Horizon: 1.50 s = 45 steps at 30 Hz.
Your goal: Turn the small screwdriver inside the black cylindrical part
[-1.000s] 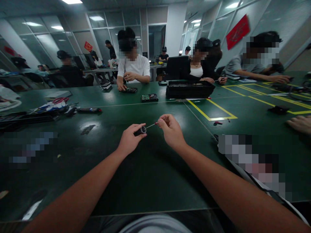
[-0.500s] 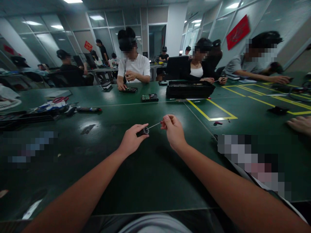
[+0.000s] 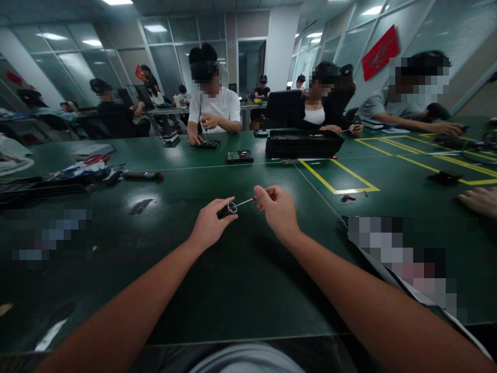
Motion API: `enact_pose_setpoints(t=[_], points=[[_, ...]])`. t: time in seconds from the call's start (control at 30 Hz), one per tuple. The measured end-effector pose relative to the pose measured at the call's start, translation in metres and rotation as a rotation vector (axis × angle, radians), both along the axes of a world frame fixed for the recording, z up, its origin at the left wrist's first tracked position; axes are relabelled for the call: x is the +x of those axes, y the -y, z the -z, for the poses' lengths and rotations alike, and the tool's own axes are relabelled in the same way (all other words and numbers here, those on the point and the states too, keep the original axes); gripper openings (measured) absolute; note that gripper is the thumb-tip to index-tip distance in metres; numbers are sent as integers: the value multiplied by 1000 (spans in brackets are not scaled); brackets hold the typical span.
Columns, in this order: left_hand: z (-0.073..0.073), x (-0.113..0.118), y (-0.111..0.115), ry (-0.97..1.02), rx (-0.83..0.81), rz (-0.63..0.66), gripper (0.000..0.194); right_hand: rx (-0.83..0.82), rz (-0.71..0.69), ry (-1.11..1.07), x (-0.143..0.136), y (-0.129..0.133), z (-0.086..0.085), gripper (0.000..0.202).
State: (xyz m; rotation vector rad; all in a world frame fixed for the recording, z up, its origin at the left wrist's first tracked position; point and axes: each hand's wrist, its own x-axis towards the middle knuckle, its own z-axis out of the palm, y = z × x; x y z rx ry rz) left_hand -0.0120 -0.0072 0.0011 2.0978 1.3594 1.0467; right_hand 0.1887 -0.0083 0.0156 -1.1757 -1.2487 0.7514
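Observation:
My left hand (image 3: 208,224) is closed round a small black cylinder (image 3: 229,209) with a pale ring at its open end. Fingers pinched together, my right hand (image 3: 276,210) grips a thin screwdriver by its red end; its metal shaft (image 3: 245,202) slants down to the left. The shaft's far tip meets the rim or the opening of the cylinder; which of the two I cannot tell. Both hands are raised over the green table (image 3: 240,290).
Behind my hands lie a circuit board (image 3: 239,156) and a long black housing (image 3: 303,143). A black tool (image 3: 142,176) and red-handled scissors (image 3: 97,159) are at the left. Several people sit across the table; another person's hand (image 3: 479,201) rests at the right edge.
My right hand has turned slightly, its thumb now across the red end of the screwdriver. The cylinder has shifted slightly left. A person standing in the background has moved left.

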Motion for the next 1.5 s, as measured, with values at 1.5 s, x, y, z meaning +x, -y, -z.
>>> enact_pose_setpoints(t=[1.5], points=[[-1, -5, -4, -127, 45, 48, 46, -61, 29, -294, 3, -20, 18, 27]])
